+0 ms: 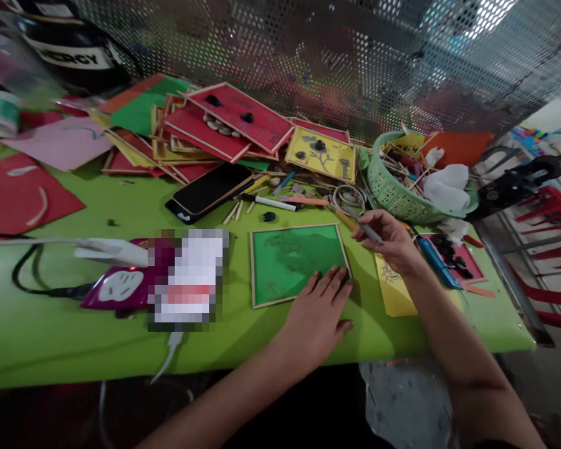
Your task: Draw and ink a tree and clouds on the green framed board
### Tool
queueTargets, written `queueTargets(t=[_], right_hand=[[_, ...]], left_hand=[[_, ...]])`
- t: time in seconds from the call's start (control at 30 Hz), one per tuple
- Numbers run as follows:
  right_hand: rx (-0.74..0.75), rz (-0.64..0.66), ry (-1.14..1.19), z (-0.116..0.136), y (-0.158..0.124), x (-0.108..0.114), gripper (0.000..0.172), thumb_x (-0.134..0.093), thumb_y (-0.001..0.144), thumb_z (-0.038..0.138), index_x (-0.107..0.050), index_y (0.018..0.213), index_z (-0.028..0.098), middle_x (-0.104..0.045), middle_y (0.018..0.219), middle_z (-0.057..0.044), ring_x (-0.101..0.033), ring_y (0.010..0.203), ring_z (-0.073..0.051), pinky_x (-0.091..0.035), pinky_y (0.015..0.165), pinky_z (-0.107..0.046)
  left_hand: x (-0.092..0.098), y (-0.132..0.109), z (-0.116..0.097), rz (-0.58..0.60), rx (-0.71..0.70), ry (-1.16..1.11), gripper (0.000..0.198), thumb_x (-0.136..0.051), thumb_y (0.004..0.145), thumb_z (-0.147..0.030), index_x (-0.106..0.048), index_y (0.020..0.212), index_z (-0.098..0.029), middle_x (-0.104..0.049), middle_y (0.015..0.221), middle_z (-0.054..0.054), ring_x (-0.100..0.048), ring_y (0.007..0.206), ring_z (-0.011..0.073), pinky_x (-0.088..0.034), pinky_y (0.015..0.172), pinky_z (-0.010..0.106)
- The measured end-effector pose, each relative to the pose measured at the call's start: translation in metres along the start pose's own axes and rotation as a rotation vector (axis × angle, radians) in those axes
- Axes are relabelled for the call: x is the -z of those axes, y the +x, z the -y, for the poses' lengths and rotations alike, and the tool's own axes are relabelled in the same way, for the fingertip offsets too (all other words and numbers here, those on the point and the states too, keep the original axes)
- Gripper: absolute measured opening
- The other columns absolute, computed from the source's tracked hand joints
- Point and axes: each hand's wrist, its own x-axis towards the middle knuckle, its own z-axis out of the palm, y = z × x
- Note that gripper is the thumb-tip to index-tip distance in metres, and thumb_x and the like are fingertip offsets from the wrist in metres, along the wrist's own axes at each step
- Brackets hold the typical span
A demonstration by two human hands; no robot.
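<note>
A green card panel with a thin wooden stick frame lies on the table, and faint dark drawn lines show on it. My left hand rests on its lower right corner, palm down with the fingers spread. Above the table, to the right of the panel, my right hand pinches a slim grey pen-like stick. Under the right forearm is a yellow sheet with a dark drawing. A small black blob sits just beyond the panel's far edge.
Framed red panels and a yellow one are piled at the back. A green basket holds sticks and tissue. A blue glue gun lies at right. Phones, a purple power strip and cables occupy the left.
</note>
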Motion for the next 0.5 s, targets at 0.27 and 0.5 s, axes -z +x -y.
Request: queueTargets(t=[0.27, 0.5], right_hand=[[-0.144, -0.117, 0.073, -0.017, -0.025, -0.017, 0.021, -0.066, 0.076, 0.042, -0.062, 0.083, 0.023, -0.055, 0.061, 0.003, -0.050, 0.052, -0.014, -0.038, 0.052, -0.028], [-0.194, -0.117, 0.052, -0.027, -0.039, -0.002, 0.020, -0.075, 0.069, 0.038, -0.070, 0.080, 0.022, -0.067, 0.063, -0.001, -0.047, 0.051, -0.012, -0.031, 0.049, -0.027]], left_hand=[[0.003, -0.025, -0.006, -0.064, 0.000, 0.064, 0.065, -0.052, 0.102, -0.049, -0.041, 0.155, -0.012, -0.042, 0.162, 0.013, -0.037, 0.153, 0.0301, -0.031, 0.124, 0.054], [0.006, -0.051, 0.008, -0.152, 0.076, 0.063, 0.050, -0.042, 0.106, -0.045, -0.050, 0.150, -0.021, -0.048, 0.160, 0.007, -0.045, 0.148, 0.0297, -0.035, 0.122, 0.057]])
